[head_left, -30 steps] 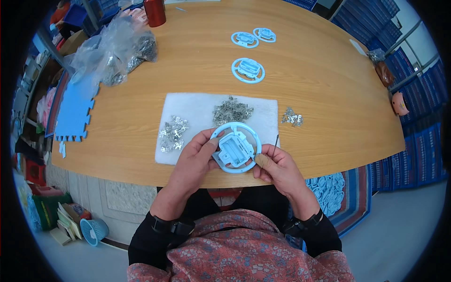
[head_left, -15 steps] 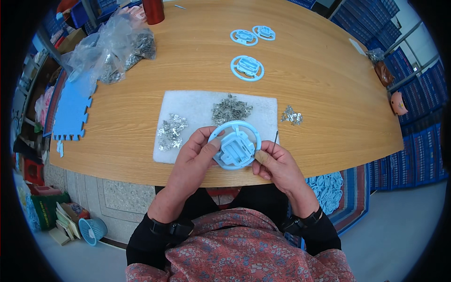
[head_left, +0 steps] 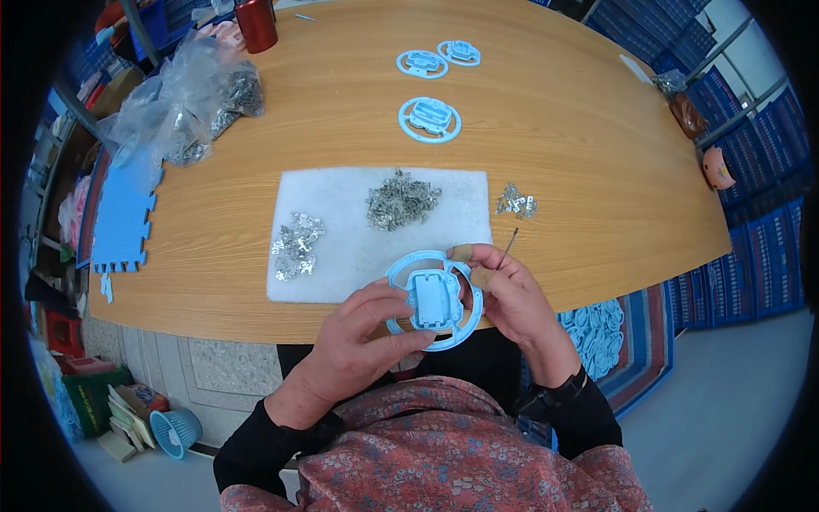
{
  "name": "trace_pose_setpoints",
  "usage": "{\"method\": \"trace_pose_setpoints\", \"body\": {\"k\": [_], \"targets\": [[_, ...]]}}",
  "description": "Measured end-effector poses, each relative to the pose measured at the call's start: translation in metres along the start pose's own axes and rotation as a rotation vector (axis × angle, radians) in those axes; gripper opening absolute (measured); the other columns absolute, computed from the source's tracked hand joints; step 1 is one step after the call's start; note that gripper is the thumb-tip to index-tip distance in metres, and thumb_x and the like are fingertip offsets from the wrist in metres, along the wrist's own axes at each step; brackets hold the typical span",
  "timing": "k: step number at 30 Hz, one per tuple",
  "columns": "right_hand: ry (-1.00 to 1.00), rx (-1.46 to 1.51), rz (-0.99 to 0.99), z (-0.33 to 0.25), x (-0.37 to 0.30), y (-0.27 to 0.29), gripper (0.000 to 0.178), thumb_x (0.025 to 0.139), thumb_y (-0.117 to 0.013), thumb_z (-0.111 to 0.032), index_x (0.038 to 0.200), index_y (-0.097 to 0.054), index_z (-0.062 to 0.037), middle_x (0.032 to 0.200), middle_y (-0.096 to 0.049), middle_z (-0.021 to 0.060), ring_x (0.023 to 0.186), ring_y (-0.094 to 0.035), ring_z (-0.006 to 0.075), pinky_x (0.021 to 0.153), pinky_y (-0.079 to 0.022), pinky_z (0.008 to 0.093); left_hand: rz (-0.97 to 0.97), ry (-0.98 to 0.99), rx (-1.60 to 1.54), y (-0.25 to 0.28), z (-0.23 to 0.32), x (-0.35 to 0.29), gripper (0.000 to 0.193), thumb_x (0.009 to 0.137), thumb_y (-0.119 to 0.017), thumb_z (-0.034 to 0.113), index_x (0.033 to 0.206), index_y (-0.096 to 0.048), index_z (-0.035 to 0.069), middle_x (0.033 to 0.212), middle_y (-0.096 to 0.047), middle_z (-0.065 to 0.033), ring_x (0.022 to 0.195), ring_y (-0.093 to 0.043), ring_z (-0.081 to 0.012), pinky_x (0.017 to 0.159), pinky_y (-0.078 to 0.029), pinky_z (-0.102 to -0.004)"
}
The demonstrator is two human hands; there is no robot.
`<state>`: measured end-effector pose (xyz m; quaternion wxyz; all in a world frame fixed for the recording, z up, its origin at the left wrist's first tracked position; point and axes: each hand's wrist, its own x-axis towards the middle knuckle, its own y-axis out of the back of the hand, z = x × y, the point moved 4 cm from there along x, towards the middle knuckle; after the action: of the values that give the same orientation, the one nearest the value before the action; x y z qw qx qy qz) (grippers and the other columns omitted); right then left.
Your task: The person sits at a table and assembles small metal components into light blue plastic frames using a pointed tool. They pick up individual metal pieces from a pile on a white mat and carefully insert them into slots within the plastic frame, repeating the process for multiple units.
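A light blue plastic ring-shaped part, like a toy steering wheel [head_left: 437, 300], is held over the table's near edge. My left hand [head_left: 363, 328] grips its left side, thumb along the lower rim and fingers on the upper left. At the upper right rim, my right hand [head_left: 503, 286] pinches it with covered fingertips. A thin dark rod-like tool [head_left: 509, 246] sticks up from the right hand. Beyond lies a white foam sheet [head_left: 328, 192] with a pile of small metal pieces [head_left: 401, 200] and a second, shinier heap of metal clips [head_left: 297, 246].
Three similar blue wheels, one being the nearer wheel [head_left: 429, 119], lie farther back on the wooden table [head_left: 597, 154]. More metal clips [head_left: 516, 201] sit right of the sheet. Plastic bags of metal parts [head_left: 200, 107] and a red cylinder [head_left: 256, 26] stand back left. Blue parts [head_left: 593, 337] fill a container below right.
The wheel has been turned over and brought slightly nearer to me. My right hand has shifted to its upper right rim, and my left fingers now reach across its left side.
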<state>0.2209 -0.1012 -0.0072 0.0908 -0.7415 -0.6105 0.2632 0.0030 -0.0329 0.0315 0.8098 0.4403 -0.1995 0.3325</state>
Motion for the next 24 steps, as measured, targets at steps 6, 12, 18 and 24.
{"method": "trace_pose_setpoints", "body": {"k": [6,12,18,24], "targets": [[0.029,-0.036,-0.017,-0.001,0.001,-0.003,0.037,0.102,-0.054,-0.006,0.139,-0.055,-0.0022,0.121,-0.067,0.006,0.094,-0.065,0.0081,0.083,-0.055,0.0228,-0.012,-0.033,0.034,-0.003,0.001,-0.005,0.039,0.066,-0.084,0.01,0.104,-0.08,0.021,0.105,-0.062,-0.0061,0.108,-0.065,-0.0278,0.103,-0.055,-0.0472],[0.042,-0.085,0.011,-0.002,0.001,-0.003,0.038,0.102,-0.054,-0.005,0.14,-0.054,-0.0027,0.121,-0.067,0.0057,0.091,-0.065,0.008,0.08,-0.054,0.022,-0.03,-0.019,0.018,-0.005,0.0,-0.007,0.04,0.066,-0.084,0.011,0.104,-0.08,0.021,0.106,-0.063,-0.0065,0.109,-0.065,-0.0274,0.105,-0.053,-0.0481],[-0.042,-0.109,-0.004,0.002,0.0,-0.002,0.037,0.102,-0.056,-0.006,0.139,-0.054,-0.0027,0.117,-0.068,0.0038,0.086,-0.064,0.0068,0.075,-0.054,0.0219,-0.001,-0.018,-0.023,0.003,0.002,0.001,0.036,0.069,-0.084,0.011,0.104,-0.079,0.018,0.105,-0.064,-0.0062,0.104,-0.066,-0.0275,0.098,-0.055,-0.0462],[0.075,-0.584,0.125,-0.026,0.003,-0.005,0.019,0.098,-0.065,-0.012,0.114,-0.07,-0.0035,0.085,-0.068,0.0005,0.072,-0.058,0.0062,0.066,-0.049,0.0241,0.25,0.623,-0.449,0.018,-0.027,0.007,0.02,0.104,-0.061,0.018,0.112,-0.066,0.0,0.089,-0.067,-0.0077,0.082,-0.063,-0.0131,0.073,-0.051,-0.0275]]}}
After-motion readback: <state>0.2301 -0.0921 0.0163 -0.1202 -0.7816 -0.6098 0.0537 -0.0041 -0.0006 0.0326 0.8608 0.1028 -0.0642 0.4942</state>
